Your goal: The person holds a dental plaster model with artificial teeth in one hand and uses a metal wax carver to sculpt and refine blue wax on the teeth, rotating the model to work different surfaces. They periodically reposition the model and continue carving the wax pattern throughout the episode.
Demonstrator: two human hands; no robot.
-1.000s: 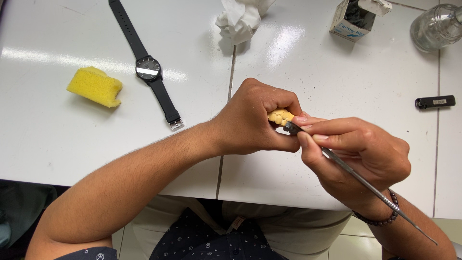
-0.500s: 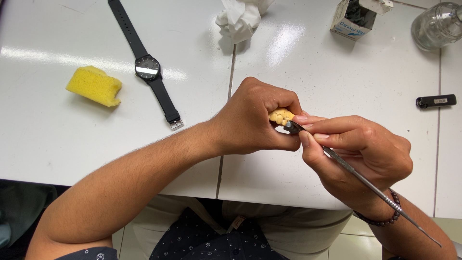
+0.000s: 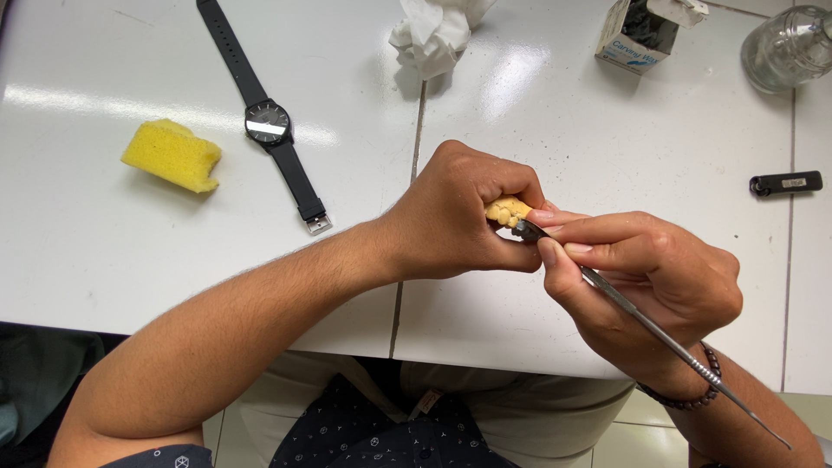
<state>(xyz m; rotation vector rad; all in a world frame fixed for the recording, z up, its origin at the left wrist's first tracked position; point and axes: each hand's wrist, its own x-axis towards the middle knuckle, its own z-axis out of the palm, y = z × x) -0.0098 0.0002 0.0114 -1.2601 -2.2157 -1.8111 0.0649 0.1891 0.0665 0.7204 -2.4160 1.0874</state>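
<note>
Yellow model [image 3: 508, 210] and metal tool [image 3: 641, 319] in hands.

Yellow sponge [image 3: 172, 155], black watch [image 3: 267, 122], yellowish model [image 3: 507, 209], white table [image 3: 104, 251].

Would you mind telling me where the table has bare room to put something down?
Bare patches: below the sponge and left of the watch; and between the box, the black clip and the right hand. It is crowded along the top edge, by the tissue and jar.

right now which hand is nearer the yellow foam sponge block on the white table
Left. The left hand is to the right of the yellow foam sponge block, clear of it; the right hand lies farther right, beyond the left.
</note>
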